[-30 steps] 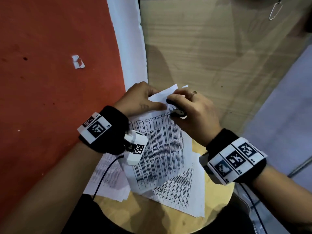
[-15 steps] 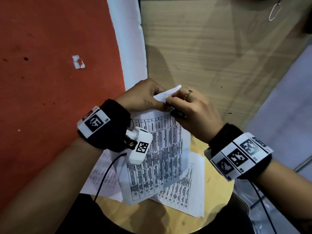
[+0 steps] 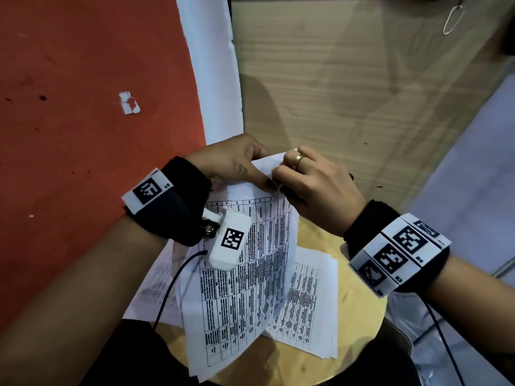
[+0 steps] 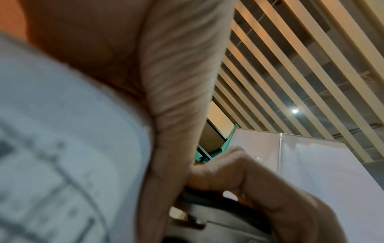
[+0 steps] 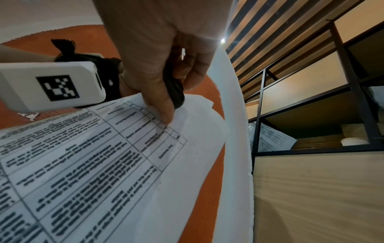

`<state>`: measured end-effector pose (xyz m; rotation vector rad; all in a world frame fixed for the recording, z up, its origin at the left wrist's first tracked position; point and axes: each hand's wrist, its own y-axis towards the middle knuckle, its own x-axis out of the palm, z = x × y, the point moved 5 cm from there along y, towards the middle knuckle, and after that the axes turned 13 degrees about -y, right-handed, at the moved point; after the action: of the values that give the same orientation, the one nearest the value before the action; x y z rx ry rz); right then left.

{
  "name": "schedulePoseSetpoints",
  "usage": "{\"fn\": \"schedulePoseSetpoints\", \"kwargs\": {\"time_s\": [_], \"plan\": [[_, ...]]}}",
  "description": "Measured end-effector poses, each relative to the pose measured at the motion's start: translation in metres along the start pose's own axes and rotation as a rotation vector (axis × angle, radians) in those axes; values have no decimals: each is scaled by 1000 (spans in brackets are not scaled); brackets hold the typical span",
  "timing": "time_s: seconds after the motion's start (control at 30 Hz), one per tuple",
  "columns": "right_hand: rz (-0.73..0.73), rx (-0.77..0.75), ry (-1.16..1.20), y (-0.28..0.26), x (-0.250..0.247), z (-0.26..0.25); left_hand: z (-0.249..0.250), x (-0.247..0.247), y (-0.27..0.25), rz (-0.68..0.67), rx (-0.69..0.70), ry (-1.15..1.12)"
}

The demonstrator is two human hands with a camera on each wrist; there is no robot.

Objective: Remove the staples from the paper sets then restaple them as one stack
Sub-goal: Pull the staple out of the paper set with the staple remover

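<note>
Your right hand (image 3: pixel 312 188) has slid up over the remover (image 5: pixel 174 92) – gripping it, left hand (image 3: pixel 237 162) pinching the set (image 3: pixel 248 263) – staple's likely mid-pull.

A blurred printed sheet (image 4: pixel 62 156) fills the lower left of the left wrist view, its table lines and dark text smeared by closeness. Against it lies the left hand (image 4: pixel 170 82) — the creased palm edge runs down the middle of the picture, pressed to the paper. Lower right, the right hand (image 4: pixel 259 189) has its fingers curled round a dark tool (image 4: pixel 207 199), which I cannot make out clearly; a grey part of it shows just below the fingers. Behind the hands stands a pale panel (image 4: pixel 332 172), with a patch of green beside it. Overhead run pale ceiling slats (image 4: pixel 290 57) — one small round light (image 4: pixel 294 111) glows among them
</note>
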<state>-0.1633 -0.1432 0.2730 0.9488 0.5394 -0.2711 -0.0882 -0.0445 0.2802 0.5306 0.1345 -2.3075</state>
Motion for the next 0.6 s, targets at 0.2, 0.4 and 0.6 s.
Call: {"fn": "schedulePoseSetpoints", "kwargs": {"time_s": [0.2,0.4,0.6], "plan": [[1,89,118,-2,1,6,-3,-1,1,-5,-14,-14],[-23,130,148,-1,1,6,-4,1,3,-9,-20,24],[-60,81,119,1,1,12,-8,0,6,-19,-18,42]]}}
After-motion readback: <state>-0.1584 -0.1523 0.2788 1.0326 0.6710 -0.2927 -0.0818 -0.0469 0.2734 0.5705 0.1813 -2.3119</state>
